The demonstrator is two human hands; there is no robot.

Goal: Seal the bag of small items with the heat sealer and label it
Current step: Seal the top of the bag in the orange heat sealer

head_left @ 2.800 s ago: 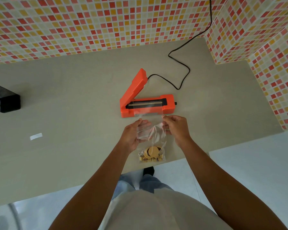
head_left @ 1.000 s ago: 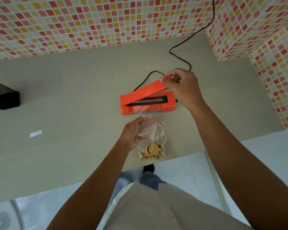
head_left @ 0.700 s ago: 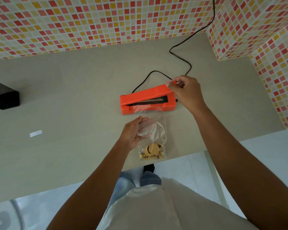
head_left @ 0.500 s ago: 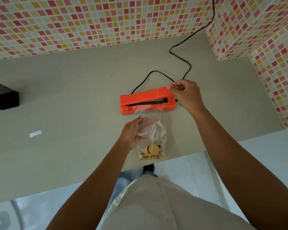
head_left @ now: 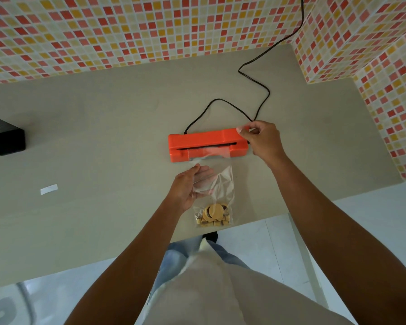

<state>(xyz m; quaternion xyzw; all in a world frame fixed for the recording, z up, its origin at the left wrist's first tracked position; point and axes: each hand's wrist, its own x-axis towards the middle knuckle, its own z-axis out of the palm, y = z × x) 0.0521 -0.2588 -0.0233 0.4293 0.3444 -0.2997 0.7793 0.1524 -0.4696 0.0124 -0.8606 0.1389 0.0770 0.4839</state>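
**Colours and patterns on the bench**

Heat sealer (head_left: 206, 143): bright orange, black slot, black cord (head_left: 256, 83). Bag (head_left: 217, 184): clear; contents tan and yellow-brown. Table (head_left: 103, 137): plain beige-grey. Wall (head_left: 127, 26): mosaic of small red, orange, yellow and cream squares. Label strip (head_left: 48, 189): white. Mesh holder (head_left: 4, 137): black.

Sealer (head_left: 206, 144): orange plastic, smooth, slight sheen. Bag (head_left: 215, 188): clear thin plastic film, glossy, creased; tan discs and small blocks (head_left: 213, 215) at its 6 o'clock end, wood-like, matt. Table (head_left: 103, 137): beige, smooth, matt. Cord (head_left: 256, 78) at 12 o'clock of sealer: black, smooth. Strip (head_left: 48, 189) at 9 o'clock: white, paper-like. Holder (head_left: 2, 137) farther at 9 o'clock: black wire mesh. Wall (head_left: 127, 29): small glossy mosaic tiles.
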